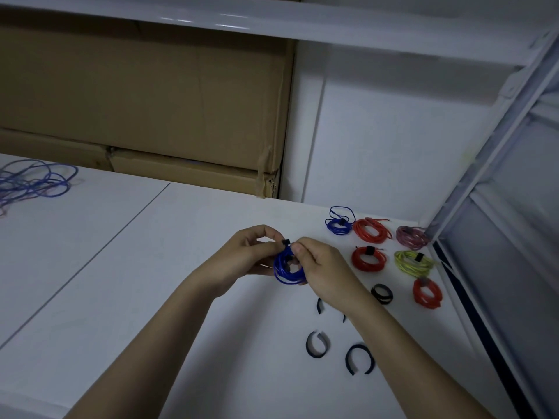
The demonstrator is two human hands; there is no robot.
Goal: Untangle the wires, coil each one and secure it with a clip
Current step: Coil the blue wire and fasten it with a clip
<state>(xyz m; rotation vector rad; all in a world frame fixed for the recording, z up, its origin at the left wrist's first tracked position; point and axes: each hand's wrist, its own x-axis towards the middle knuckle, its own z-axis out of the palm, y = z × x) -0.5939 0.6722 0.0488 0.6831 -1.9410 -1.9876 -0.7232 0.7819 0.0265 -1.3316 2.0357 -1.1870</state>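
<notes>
Blue coil (287, 269) pinched between left hand (251, 252) and right hand (320, 269); clip (286, 242) on top, between the fingertips.

Smooth plastic-coated blue wire coil (286, 267) between the hands, matt black fabric-like straps (317, 344) below the right hand, smooth matt white table (181, 267), brown cardboard boxes (145, 95) beyond the hands, glossy white shelf (272, 22) above
</notes>
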